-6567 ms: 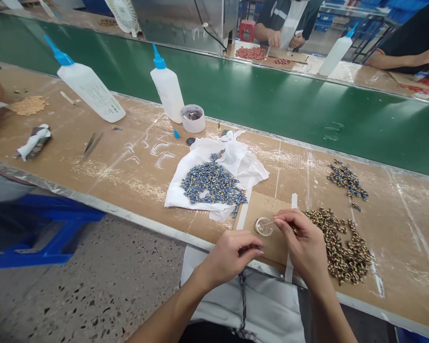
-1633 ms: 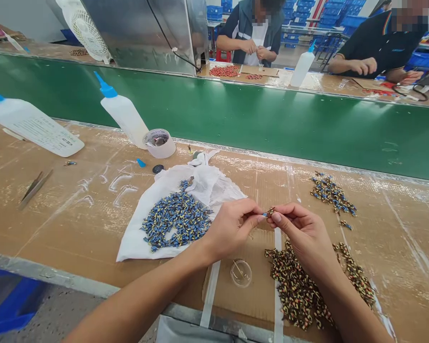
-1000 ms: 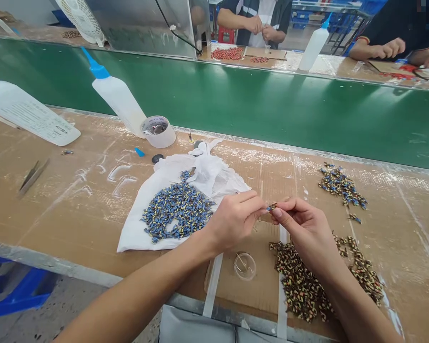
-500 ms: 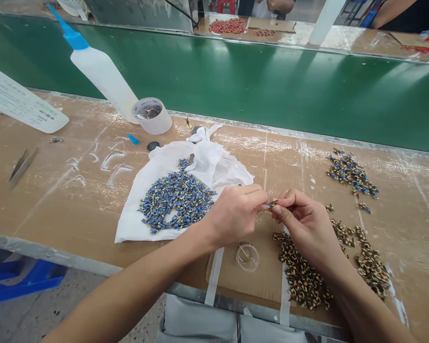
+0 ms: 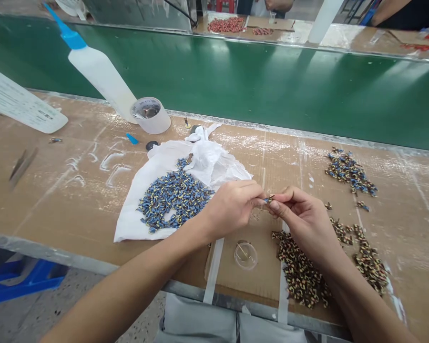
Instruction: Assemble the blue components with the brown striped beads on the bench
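Note:
My left hand [image 5: 236,205] and my right hand [image 5: 303,219] meet fingertip to fingertip above the cardboard. Both pinch a tiny blue, yellow and dark piece [image 5: 269,199], partly hidden by the fingers. Left of my left hand, a heap of small blue-and-yellow pieces [image 5: 175,197] lies on a white cloth [image 5: 127,224]. Beneath and beside my right hand is a pile of small dark, yellow and red pieces [image 5: 300,271]. Farther right lies a smaller group of blue and dark pieces [image 5: 350,171]. A clear round cup [image 5: 246,255] with a thin stick stands below the hands.
A white squeeze bottle [image 5: 100,71] with a blue nozzle leans beside a tape roll [image 5: 152,116] at the back. Another white bottle [image 5: 21,102] and tweezers [image 5: 22,166] are at the left. A green divider [image 5: 236,85] runs behind; people sit beyond it.
My hands stay together on the small piece, with a slight shift of the fingers. The whole view has moved a little; the piles look the same.

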{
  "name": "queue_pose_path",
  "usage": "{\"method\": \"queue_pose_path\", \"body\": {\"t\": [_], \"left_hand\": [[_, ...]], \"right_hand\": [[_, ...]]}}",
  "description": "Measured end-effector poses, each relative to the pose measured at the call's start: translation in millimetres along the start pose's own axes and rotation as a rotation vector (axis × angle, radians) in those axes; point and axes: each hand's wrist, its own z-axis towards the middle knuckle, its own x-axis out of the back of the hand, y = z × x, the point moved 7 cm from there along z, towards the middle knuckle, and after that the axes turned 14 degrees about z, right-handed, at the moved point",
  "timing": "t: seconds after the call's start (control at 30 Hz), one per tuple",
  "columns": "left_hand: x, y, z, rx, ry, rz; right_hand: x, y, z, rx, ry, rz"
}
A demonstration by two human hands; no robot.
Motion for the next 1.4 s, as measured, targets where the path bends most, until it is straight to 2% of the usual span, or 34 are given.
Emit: {"method": "queue_pose_path", "body": {"t": [0.13, 0.23, 0.4, 0.5, 0.63, 0.77, 0.97, 1.07, 1.2, 1.4], "left_hand": [[-3.1, -9.5, 3.9, 0.093, -0.094, -0.175], [-12.7, -14.3, 2.7, 0.19, -0.207, -0.399], [-22.1, -6.7, -1.3, 0.224, -0.381, -0.798], [-21.3, -2.5, -3.3, 0.215, -0.455, -0.886], [-22.5, -1.5, -4.9, 0.201, -0.498, -0.892], [-25.8, -4.2, -4.1, 0.211, -0.456, -0.805], [-20.8, -3.7, 0.3, 0.175, -0.357, -0.651], [-15.7, -6.0, 2.6, 0.162, -0.284, -0.505], [-13.6, -8.1, 3.5, 0.138, -0.202, -0.362], [-12.3, -6.8, 4.7, 0.037, -0.104, -0.147]], "right_hand": [[5.3, -4.4, 3.6, -0.018, -0.057, -0.006], [5.9, -11.5, 4.1, 0.08, -0.11, -0.059], [-1.2, -21.2, 2.6, 0.23, -0.196, -0.168], [-3.8, -26.9, 1.9, 0.286, -0.212, -0.226], [-4.5, -28.7, 1.1, 0.289, -0.237, -0.275], [3.0, -21.2, 2.6, 0.199, -0.155, -0.267], [10.6, -4.6, 4.8, 0.017, -0.043, -0.082], [11.8, -3.4, 6.0, -0.008, -0.014, -0.016], [13.0, -6.7, 6.8, -0.013, 0.017, -0.047], [11.8, -4.1, 5.6, -0.028, -0.017, -0.038]]}}
